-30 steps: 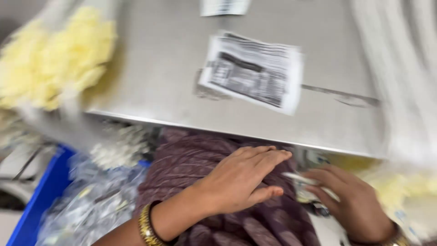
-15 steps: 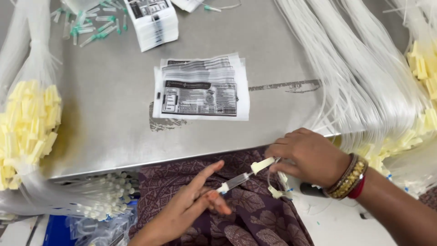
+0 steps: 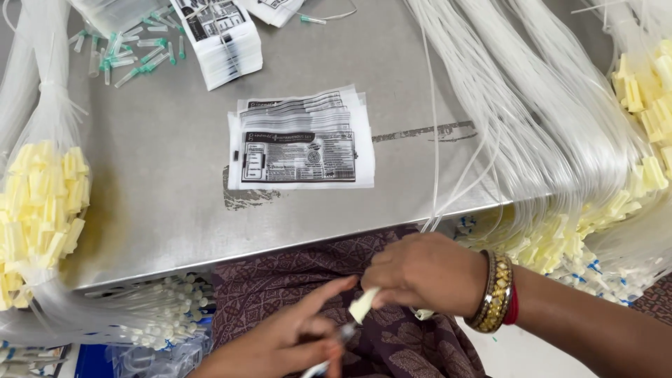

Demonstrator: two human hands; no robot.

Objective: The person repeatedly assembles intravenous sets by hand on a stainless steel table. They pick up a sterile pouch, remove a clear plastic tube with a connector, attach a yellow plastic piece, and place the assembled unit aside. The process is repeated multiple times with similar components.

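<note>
1. One big grey metal table (image 3: pixel 175 182) fills the top of the view, and the hands work just below its near edge, over a dark red patterned cloth (image 3: pixel 280 287).
2. Many long clear tubes (image 3: pixel 532 119) lie in a thick bunch on the right side of the table and hang over its edge, with pale yellow ends (image 3: pixel 560 245).
3. One more bunch with yellow ends (image 3: pixel 42 210) lies on the left of the table.
4. A flat printed packet (image 3: pixel 301 143) lies in the middle of the table, and a stack of the same packets (image 3: pixel 220 38) sits near the far edge.
5. The right hand (image 3: pixel 427 273) is curled shut, and its grip pinches the top of a small pale yellow piece (image 3: pixel 364 304).
6. That yellow piece points down and to the left, its long side slanted, sticking out under the right fingers.
7. The left hand (image 3: pixel 294 343) pinches a thin clear stick (image 3: pixel 336 343) that slants up to the right, its tip meeting the low end of the yellow piece.
</note>
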